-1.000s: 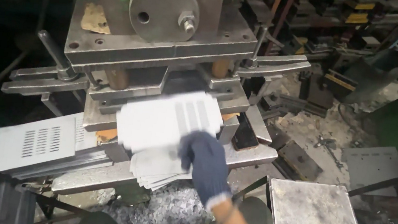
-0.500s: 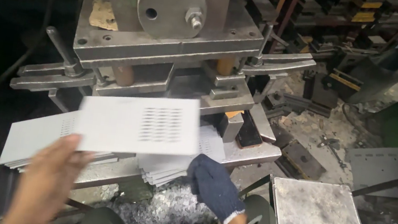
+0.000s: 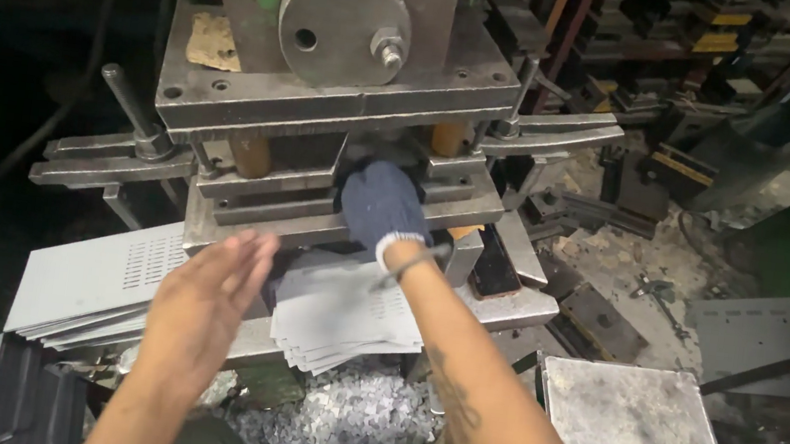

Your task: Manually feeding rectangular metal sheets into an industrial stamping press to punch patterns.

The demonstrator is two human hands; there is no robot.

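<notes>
Press (image 3: 330, 94): worn, greasy steel. Sheets (image 3: 344, 311): matt grey metal, perforated. Glove (image 3: 382, 205): dark knitted cloth.

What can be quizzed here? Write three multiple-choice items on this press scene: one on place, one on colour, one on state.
1. Where is the right hand?
A. In the press opening
B. On the grey plate lower right
C. On the floor

2. What colour is the glove on that hand?
A. Yellow
B. Dark blue
C. White

3. What state is the left hand in?
A. Gripping a lever
B. Closed in a fist
C. Bare, open, holding nothing

Answers:
1 A, the gloved hand reaches in between the press plates above the sheet stack.
2 B, the knit glove is dark blue with a pale cuff.
3 C, its fingers are spread flat over the sheets with nothing in its grasp.
</notes>
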